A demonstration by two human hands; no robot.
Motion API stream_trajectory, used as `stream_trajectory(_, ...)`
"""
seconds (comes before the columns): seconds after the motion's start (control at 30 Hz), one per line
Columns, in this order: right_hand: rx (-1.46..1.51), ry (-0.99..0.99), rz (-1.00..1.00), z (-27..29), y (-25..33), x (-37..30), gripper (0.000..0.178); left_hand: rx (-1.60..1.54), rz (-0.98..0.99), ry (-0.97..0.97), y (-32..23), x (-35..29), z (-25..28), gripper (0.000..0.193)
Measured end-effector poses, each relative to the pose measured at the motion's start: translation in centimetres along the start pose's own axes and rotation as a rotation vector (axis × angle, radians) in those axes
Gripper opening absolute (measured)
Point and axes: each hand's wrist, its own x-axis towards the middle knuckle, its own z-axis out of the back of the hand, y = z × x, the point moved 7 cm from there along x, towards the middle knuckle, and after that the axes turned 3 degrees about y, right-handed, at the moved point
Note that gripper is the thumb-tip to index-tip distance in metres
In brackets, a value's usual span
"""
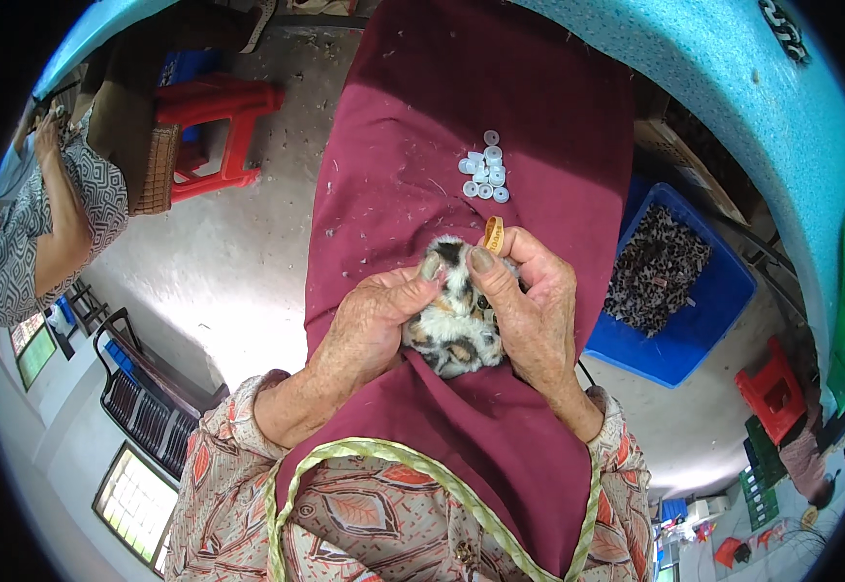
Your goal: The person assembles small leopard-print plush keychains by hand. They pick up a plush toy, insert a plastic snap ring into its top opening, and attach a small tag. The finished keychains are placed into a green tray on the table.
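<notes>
A small furry plush toy (456,325), patched white, black and orange-brown, lies in my lap between both hands. My left hand (369,315) is closed on its left side, the thumb pressed into the fur near the top. On the other side my right hand (539,310) pinches the same toy with the thumb near its upper edge. A gold-coloured dimpled band (494,236), like a thimble ring, shows at a finger of the right hand. Dark shiny bead-like spots show in the fur by the right thumb. The fingers beneath the toy are hidden.
Several small white plastic discs (481,177) lie on the maroon apron (393,145) over my lap. A blue crate (711,325) of black-and-white furry pieces (655,267) stands at the right. Red stools (238,136) and a person in patterned clothing (34,223) are at the left.
</notes>
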Motion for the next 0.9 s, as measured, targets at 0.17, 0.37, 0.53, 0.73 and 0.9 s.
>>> stream_trajectory(0.17,-0.013,-0.029,0.074,0.1,0.6,-0.1,0.020,0.090,-0.023,-0.039,-0.2,0.0,-0.1,0.030)
stream_trajectory(0.37,0.019,-0.004,0.071,0.0,0.7,-0.2,0.019,0.050,-0.031,0.009,-0.1,-0.1,-0.6,0.031)
stream_trajectory(0.53,0.047,-0.021,0.093,-0.2,1.1,-0.1,0.017,0.089,-0.027,-0.001,-0.7,-0.4,-1.2,0.032)
stream_trajectory(0.73,-0.067,-0.053,0.283,-0.1,2.3,-0.3,0.013,0.544,-0.194,-0.006,-2.7,-0.6,-0.9,0.028)
stream_trajectory(0.9,-0.586,-0.105,0.592,2.0,9.3,-1.0,0.017,0.251,-0.314,0.055,-4.2,0.2,-2.0,0.030)
